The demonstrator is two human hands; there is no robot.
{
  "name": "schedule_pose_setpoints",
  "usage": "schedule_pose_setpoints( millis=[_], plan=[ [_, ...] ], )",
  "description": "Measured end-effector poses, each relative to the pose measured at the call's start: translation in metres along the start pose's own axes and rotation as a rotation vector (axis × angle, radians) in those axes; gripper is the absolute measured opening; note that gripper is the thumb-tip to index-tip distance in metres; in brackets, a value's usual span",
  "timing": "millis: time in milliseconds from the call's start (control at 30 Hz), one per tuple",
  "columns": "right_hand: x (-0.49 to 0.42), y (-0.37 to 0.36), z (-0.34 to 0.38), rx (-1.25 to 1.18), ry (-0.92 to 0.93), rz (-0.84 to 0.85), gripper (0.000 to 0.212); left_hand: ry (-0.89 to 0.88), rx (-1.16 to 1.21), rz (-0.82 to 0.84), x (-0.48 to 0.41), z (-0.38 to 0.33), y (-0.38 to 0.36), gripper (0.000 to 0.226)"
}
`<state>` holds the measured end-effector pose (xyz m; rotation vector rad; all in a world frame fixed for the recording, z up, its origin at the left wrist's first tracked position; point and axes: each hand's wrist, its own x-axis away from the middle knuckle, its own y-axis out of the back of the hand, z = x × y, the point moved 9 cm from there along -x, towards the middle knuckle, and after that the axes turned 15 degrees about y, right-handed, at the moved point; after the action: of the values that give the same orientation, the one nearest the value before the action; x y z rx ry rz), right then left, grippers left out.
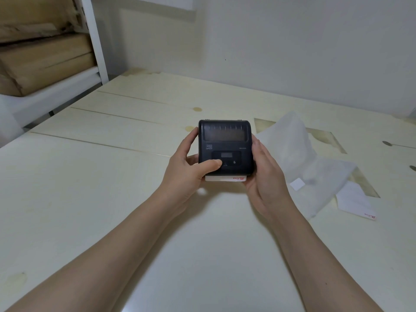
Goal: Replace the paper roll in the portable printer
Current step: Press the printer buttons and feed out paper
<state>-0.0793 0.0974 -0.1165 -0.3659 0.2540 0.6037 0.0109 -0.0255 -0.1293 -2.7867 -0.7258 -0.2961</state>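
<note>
Left hand [186, 170] and right hand [264, 174] cradle the portable printer [226, 147] between curled fingers; left thumb presses its button panel, likely feeding paper. White label paper [225, 178] protrudes below the thumb. Beyond the right fingers, loose white wrapping [299, 149] lies on the table [90, 176].

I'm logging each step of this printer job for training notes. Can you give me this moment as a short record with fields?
printer: black, lid closed, held over the table
left hand: grips the printer's left side, thumb on the front panel
right hand: cups the printer's right side
label paper: white strip with red print, showing at the printer's near edge
white wrapper: crumpled, on the table to the right
loose label: beside the wrapper
</note>
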Motion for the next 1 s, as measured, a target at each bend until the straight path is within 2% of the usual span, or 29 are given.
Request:
schedule_pose_setpoints(
  millis=[200,1000],
  plan=[
    [0.0,0.0009,-0.0018,0.002,-0.018,-0.02,0.046,-0.01,-0.021,-0.005,0.0014,-0.002,0.0003,0.079],
    [0.0001,0.0006,-0.0005,0.021,-0.015,0.001,0.046,-0.02,0.003,0.015,-0.0009,-0.0014,0.0008,0.081]
  ],
)
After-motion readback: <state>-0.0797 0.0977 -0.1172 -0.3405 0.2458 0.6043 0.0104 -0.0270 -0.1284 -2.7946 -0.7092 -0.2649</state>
